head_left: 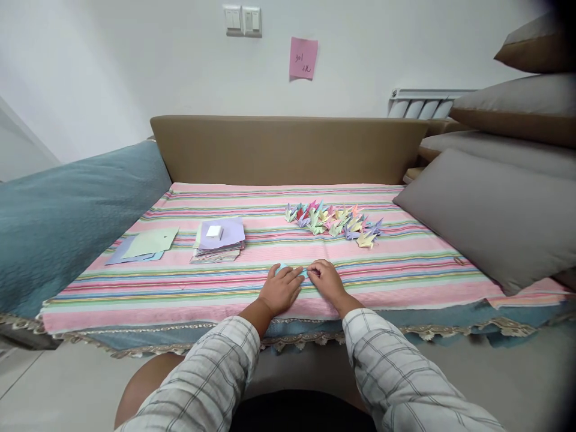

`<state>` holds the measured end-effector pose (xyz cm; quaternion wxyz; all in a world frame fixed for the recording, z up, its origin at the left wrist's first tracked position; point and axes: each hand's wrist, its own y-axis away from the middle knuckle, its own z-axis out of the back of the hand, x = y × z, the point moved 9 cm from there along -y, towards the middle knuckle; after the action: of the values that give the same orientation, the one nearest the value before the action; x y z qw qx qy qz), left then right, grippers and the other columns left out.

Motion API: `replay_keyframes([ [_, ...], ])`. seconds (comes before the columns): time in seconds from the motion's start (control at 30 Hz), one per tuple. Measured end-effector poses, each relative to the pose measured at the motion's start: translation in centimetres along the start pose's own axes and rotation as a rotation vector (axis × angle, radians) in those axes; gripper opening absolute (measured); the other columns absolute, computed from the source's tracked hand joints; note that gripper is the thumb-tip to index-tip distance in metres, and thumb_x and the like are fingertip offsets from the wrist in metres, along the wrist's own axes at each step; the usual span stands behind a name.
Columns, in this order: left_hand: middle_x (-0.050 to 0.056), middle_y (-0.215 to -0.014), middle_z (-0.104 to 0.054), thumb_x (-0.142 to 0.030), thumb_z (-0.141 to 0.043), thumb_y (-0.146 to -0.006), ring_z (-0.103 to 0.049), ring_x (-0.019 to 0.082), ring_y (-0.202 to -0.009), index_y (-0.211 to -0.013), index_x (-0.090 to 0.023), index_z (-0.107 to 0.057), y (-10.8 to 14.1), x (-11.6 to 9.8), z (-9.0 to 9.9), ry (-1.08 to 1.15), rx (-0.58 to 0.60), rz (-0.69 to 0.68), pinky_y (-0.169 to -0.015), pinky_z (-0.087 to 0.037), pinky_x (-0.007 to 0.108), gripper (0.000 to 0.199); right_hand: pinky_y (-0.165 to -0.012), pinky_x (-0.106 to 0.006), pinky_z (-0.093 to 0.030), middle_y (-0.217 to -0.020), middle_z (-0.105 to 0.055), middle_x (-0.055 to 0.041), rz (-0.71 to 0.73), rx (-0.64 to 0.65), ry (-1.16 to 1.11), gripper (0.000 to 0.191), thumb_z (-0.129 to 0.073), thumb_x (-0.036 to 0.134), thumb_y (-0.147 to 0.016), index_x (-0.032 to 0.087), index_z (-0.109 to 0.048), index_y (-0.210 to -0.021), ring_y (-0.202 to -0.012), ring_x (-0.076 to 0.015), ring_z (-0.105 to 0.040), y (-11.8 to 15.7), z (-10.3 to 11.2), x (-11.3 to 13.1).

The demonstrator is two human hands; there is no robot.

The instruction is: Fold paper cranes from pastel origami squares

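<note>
A light blue piece of folded paper [305,273] lies on the striped cloth, mostly hidden under my hands. My left hand [281,290] rests flat over its left part, fingers stretched out and pressing down. At the right end, the thumb and fingertips of my right hand [327,280] pinch the paper. Beyond my right hand stands a cluster of folded paper cranes [335,225] in many colours. To the left of my hands sits a stack of square paper sheets [234,233] with a small white block [215,231] on top.
Loose green and blue sheets [150,242] lie farther left on the striped cloth [135,300]. A blue-covered armrest [81,210] bounds the left side, and grey cushions [495,210] pile up on the right. The brown backrest [288,150] runs along the wall.
</note>
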<state>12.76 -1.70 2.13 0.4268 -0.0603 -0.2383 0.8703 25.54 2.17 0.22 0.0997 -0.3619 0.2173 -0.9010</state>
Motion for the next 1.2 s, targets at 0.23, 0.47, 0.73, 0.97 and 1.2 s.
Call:
replay_keyframes([
  [0.23, 0.003, -0.131, -0.055, -0.038, -0.046, -0.089, -0.051, 0.022, -0.112, -0.114, -0.027, -0.058, 0.1, -0.3, -0.1, -0.032, -0.001, 0.01, -0.108, -0.016, 0.051, 0.03, -0.077, -0.03, -0.042, -0.081, -0.064, -0.003, 0.094, 0.032, 0.066, 0.012, -0.053, 0.019, -0.083, 0.021, -0.065, -0.082, -0.082, -0.0179, -0.054, 0.3, 0.0, 1.3],
  [0.47, 0.002, -0.128, -0.057, -0.037, -0.047, -0.088, -0.051, 0.022, -0.111, -0.114, -0.029, -0.058, 0.1, -0.1, -0.1, -0.007, 0.015, 0.034, -0.109, -0.014, 0.052, 0.029, -0.079, -0.034, -0.043, -0.086, -0.064, -0.006, 0.184, 0.02, 0.153, 0.017, -0.051, 0.023, -0.087, 0.022, -0.068, -0.088, -0.086, -0.0208, -0.053, 0.9, 0.1, 2.3],
  [0.73, 0.004, -0.128, -0.057, -0.038, -0.046, -0.088, -0.051, 0.023, -0.111, -0.116, -0.029, -0.057, 0.1, -0.1, -0.2, 0.003, 0.025, 0.047, -0.108, -0.016, 0.052, 0.031, -0.08, -0.036, -0.044, -0.09, -0.062, -0.0067, 0.182, 0.035, 0.179, 0.023, -0.048, 0.022, -0.089, 0.026, -0.069, -0.095, -0.089, -0.022, -0.05, 1.1, 0.1, 2.3],
  [0.97, 0.004, -0.128, -0.057, -0.038, -0.045, -0.089, -0.05, 0.024, -0.112, -0.12, -0.028, -0.055, 0.1, 0.0, -0.5, 0.006, 0.036, 0.047, -0.107, -0.015, 0.053, 0.034, -0.082, -0.036, -0.044, -0.094, -0.061, -0.0073, 0.186, 0.05, 0.172, 0.026, -0.048, 0.014, -0.086, 0.024, -0.068, -0.099, -0.092, -0.0224, -0.049, 1.3, -0.1, 2.1],
  [1.2, 0.002, -0.131, -0.055, -0.039, -0.044, -0.089, -0.049, 0.024, -0.111, -0.125, -0.031, -0.051, 0.1, 0.0, -0.7, 0.006, 0.064, 0.035, -0.105, -0.016, 0.055, 0.037, -0.084, -0.037, -0.044, -0.093, -0.06, -0.0066, 0.146, 0.04, 0.13, 0.027, -0.048, 0.014, -0.084, 0.025, -0.069, -0.098, -0.093, -0.022, -0.05, 1.3, -0.2, 1.4],
])
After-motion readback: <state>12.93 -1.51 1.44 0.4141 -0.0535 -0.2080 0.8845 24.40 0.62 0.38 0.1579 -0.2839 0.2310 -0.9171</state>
